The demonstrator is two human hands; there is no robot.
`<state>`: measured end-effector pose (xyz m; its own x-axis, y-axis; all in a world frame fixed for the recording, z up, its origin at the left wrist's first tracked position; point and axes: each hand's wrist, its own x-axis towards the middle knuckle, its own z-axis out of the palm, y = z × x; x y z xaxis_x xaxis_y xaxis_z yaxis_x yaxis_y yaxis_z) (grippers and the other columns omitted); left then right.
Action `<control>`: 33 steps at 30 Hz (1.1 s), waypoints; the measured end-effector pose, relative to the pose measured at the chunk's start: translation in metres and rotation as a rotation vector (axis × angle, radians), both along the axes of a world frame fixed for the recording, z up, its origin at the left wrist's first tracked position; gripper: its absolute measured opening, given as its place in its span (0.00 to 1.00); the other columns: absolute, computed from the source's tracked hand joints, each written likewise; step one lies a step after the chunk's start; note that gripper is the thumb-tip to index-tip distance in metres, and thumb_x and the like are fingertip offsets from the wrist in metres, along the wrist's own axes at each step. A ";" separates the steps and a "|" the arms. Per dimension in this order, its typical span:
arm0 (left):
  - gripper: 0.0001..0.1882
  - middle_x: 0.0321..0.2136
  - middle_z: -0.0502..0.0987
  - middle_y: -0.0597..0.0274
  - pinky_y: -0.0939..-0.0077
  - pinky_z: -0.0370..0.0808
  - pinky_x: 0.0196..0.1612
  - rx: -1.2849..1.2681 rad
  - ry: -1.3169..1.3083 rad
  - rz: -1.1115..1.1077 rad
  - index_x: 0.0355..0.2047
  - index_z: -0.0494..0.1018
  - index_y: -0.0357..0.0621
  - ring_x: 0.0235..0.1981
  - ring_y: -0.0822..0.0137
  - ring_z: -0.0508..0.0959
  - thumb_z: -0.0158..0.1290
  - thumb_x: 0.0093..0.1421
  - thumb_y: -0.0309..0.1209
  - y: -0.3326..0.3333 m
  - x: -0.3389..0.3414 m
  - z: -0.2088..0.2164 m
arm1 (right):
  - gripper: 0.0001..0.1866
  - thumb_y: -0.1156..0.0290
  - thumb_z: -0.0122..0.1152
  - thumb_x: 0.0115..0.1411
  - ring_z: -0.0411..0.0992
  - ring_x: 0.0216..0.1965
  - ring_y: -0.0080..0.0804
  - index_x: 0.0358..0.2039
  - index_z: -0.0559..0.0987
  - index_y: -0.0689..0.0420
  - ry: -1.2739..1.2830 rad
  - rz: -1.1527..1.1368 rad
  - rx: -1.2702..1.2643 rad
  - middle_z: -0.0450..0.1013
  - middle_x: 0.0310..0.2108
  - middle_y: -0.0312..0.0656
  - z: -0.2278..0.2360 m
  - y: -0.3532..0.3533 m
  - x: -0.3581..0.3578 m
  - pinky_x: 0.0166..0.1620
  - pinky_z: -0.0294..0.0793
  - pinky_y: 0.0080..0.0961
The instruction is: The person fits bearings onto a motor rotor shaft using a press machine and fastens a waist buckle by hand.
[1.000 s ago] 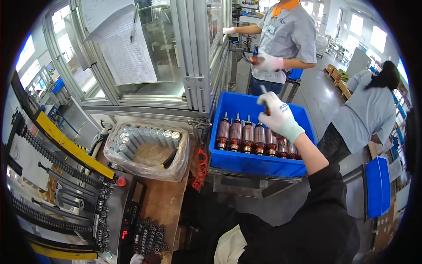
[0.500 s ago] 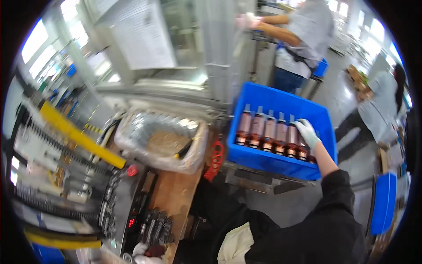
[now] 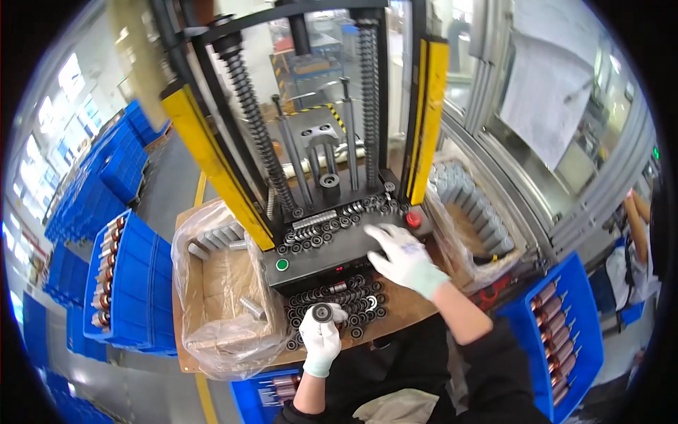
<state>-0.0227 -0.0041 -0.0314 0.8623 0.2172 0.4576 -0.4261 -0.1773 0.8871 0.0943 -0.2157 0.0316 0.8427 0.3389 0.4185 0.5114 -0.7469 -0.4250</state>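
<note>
My left hand, in a white glove, is closed around a dark round part whose ringed, bearing-like end faces up. The rest of that part is hidden in my fingers. Beside this hand, several black ring bearings lie in rows on the wooden bench. My gloved right hand is open, fingers spread and nothing in it, over the black front panel of a press. It is close to a red push button. Small rings and a row of silver pins line the panel's back edge.
Yellow guards flank the press. Plastic-lined boxes with silver cylinders stand left and right. Blue bins of copper-coloured rotors are at the far left and right. Another person stands at the right edge.
The view has swung left to face the press. My right hand has left the rotors in the blue bin, empty, and is over the panel. My left hand now shows more fully, raised with the part.
</note>
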 end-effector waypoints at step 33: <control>0.27 0.26 0.77 0.55 0.72 0.72 0.35 -0.199 -0.377 0.175 0.25 0.71 0.39 0.29 0.65 0.75 0.33 0.75 0.43 -0.011 0.057 0.096 | 0.15 0.65 0.53 0.62 0.67 0.57 0.51 0.50 0.78 0.44 0.160 0.216 -0.067 0.67 0.61 0.40 -0.134 -0.040 -0.043 0.58 0.67 0.49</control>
<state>0.0341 -0.0147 0.0646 0.5858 0.4603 0.6670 -0.7046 -0.1174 0.6998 0.0509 -0.2552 -0.1020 0.8016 0.5401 0.2565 0.5920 -0.6569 -0.4669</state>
